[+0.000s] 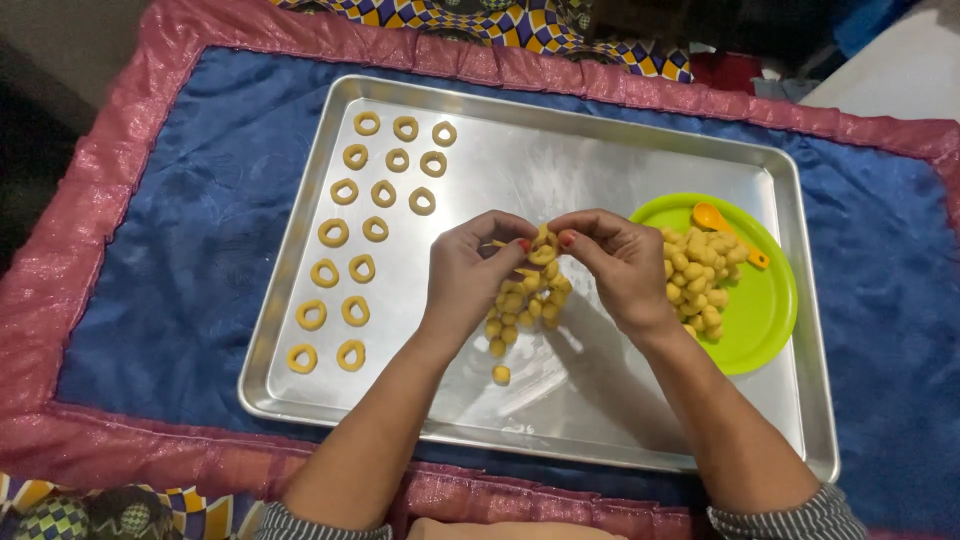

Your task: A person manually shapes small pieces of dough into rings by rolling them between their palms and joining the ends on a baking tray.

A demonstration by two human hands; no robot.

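My left hand (470, 268) and my right hand (618, 262) meet over the middle of a large metal baking tray (600, 170). Together their fingertips pinch a small strip of yellow dough (542, 246) bent into a loop. Just below the hands lies a loose heap of small yellow dough balls (522, 308), with one ball (501, 374) apart nearer to me. Several finished dough rings (352, 250) stand in rows on the tray's left part.
A lime-green plate (760, 310) on the tray's right side holds more dough balls (700, 280) and a small orange spoon (715, 220). The tray rests on a blue cloth (180, 250) with a pink border (60, 300). Patterned fabric lies at the far edge.
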